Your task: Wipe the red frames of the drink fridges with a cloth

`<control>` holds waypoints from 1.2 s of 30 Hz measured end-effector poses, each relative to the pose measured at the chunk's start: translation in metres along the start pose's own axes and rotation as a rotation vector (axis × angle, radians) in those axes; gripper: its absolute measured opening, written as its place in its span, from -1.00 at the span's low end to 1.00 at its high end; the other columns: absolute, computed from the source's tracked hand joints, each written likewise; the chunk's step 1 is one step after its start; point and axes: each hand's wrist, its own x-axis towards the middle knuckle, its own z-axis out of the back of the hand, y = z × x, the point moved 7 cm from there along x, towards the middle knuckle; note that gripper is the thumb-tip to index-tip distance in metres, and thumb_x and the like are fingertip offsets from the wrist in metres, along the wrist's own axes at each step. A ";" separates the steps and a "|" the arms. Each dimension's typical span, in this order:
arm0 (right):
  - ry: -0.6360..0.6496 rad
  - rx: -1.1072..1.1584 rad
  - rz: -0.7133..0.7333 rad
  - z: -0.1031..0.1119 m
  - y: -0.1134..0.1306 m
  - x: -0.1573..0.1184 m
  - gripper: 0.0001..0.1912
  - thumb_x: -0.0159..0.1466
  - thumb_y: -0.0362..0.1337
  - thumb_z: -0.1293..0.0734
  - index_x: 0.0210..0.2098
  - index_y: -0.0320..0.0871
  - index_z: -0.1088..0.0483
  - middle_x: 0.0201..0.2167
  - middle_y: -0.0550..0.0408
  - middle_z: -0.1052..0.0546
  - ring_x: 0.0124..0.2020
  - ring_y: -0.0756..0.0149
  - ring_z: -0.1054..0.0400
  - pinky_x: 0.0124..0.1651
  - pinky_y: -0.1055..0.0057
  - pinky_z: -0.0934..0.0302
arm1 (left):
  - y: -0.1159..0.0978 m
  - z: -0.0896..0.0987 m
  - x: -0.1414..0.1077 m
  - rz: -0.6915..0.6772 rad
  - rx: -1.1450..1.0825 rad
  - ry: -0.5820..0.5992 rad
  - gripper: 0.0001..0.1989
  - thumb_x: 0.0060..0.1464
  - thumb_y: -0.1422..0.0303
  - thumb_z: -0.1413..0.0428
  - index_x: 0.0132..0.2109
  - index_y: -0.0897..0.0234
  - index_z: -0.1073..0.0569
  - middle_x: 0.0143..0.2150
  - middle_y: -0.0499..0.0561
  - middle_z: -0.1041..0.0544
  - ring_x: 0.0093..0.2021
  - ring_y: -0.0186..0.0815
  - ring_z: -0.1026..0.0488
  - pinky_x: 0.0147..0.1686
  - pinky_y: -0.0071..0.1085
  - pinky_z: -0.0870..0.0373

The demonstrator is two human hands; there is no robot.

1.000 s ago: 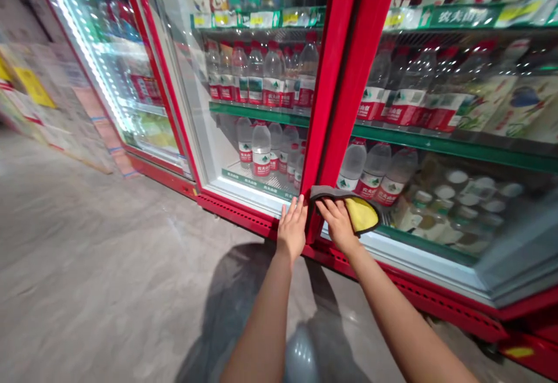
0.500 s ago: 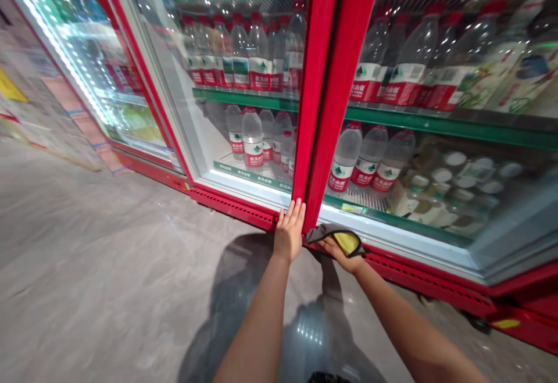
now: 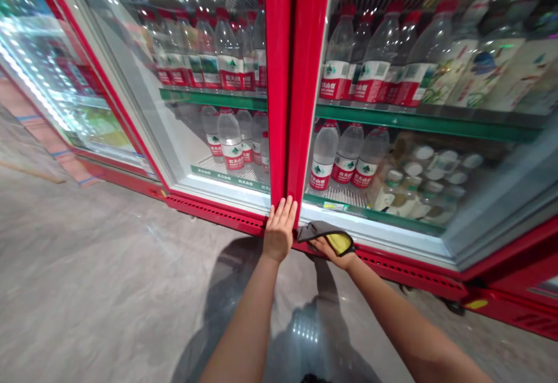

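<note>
My left hand (image 3: 280, 231) lies flat with its fingers stretched out against the bottom of the red door frame (image 3: 279, 156) of a glass-front drinks fridge. Just right of it, my right hand (image 3: 330, 249) holds a grey and yellow cleaning cloth (image 3: 317, 231) with a dark edge. The cloth drapes over the fingers and hides part of them. It sits low at the foot of the right-hand door, by the red base strip (image 3: 392, 269). Behind the glass stand water bottles (image 3: 325, 156) with red and white labels.
Green-edged shelves (image 3: 405, 122) carry several more bottles, and white-capped bottles (image 3: 412, 188) stand low on the right. Another lit fridge (image 3: 82, 95) is at the left. Grey shiny floor (image 3: 108, 278) spreads below, with caster wheels (image 3: 453, 306) under the fridge.
The view has swung a little to the right, so the fridge and bottles sit further left. Both hands stay at about the same place at the foot of the doors, the cloth still held.
</note>
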 end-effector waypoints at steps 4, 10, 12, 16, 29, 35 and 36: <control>-0.034 0.027 -0.068 0.031 -0.028 0.006 -0.53 0.48 -0.20 -0.09 0.32 0.10 -0.29 0.31 0.14 -0.39 0.37 0.18 -0.19 0.45 0.07 -0.02 | -0.005 0.005 0.008 -0.020 0.040 -0.056 -0.26 0.21 0.61 0.16 0.50 0.26 0.07 0.50 0.10 -0.06 0.50 -0.18 0.05 0.47 -0.05 0.05; 0.061 0.047 -0.062 0.022 -0.040 -0.031 -0.48 0.44 -0.36 -0.12 0.34 0.11 -0.27 0.38 0.15 -0.30 0.42 0.17 -0.10 0.48 -0.02 0.09 | -0.023 0.005 0.012 -0.113 0.070 -0.092 -0.30 0.24 0.60 0.14 0.49 0.28 0.00 0.46 0.12 -0.14 0.49 -0.18 0.00 0.45 -0.06 0.00; 0.115 0.076 -0.100 0.017 -0.040 -0.037 -0.54 0.47 -0.21 -0.13 0.33 0.07 -0.29 0.36 0.13 -0.32 0.40 0.16 -0.14 0.48 0.04 0.04 | -0.033 0.002 0.012 -0.167 0.065 -0.083 -0.32 0.25 0.59 0.12 0.48 0.28 -0.04 0.45 0.11 -0.17 0.49 -0.18 -0.01 0.44 -0.06 -0.03; 0.069 0.173 -0.177 0.046 -0.053 -0.024 -0.48 0.48 -0.05 -0.10 0.39 0.07 -0.20 0.35 0.15 -0.34 0.38 0.13 -0.18 0.47 0.05 0.03 | -0.053 -0.006 0.015 -0.251 0.047 -0.042 -0.31 0.23 0.61 0.12 0.47 0.27 -0.05 0.46 0.08 -0.16 0.49 -0.18 -0.02 0.44 -0.05 -0.02; 0.139 0.177 -0.164 0.075 -0.084 -0.071 -0.53 0.46 -0.12 -0.13 0.31 0.11 -0.32 0.30 0.20 -0.39 0.35 0.10 -0.24 0.44 0.04 -0.07 | -0.088 -0.023 0.014 -0.346 0.080 0.037 -0.31 0.23 0.63 0.13 0.47 0.22 -0.07 0.48 0.04 -0.11 0.51 -0.19 0.05 0.46 -0.03 0.08; 0.048 0.127 -0.222 0.098 -0.119 -0.114 -0.53 0.42 -0.28 -0.16 0.26 0.17 -0.37 0.34 0.31 -0.32 0.42 0.16 -0.11 0.50 0.00 0.11 | -0.100 -0.033 0.016 -0.332 0.081 0.093 -0.27 0.16 0.66 0.12 0.45 0.18 -0.12 0.49 0.01 -0.07 0.52 -0.13 0.12 0.45 0.04 0.08; 0.080 0.119 -0.232 0.090 -0.121 -0.125 -0.54 0.42 -0.28 -0.16 0.25 0.15 -0.38 0.33 0.29 -0.35 0.40 0.18 -0.14 0.49 0.02 0.09 | -0.101 -0.035 0.016 -0.329 0.081 0.099 -0.26 0.15 0.67 0.12 0.45 0.18 -0.12 0.49 0.02 -0.07 0.52 -0.12 0.13 0.45 0.05 0.07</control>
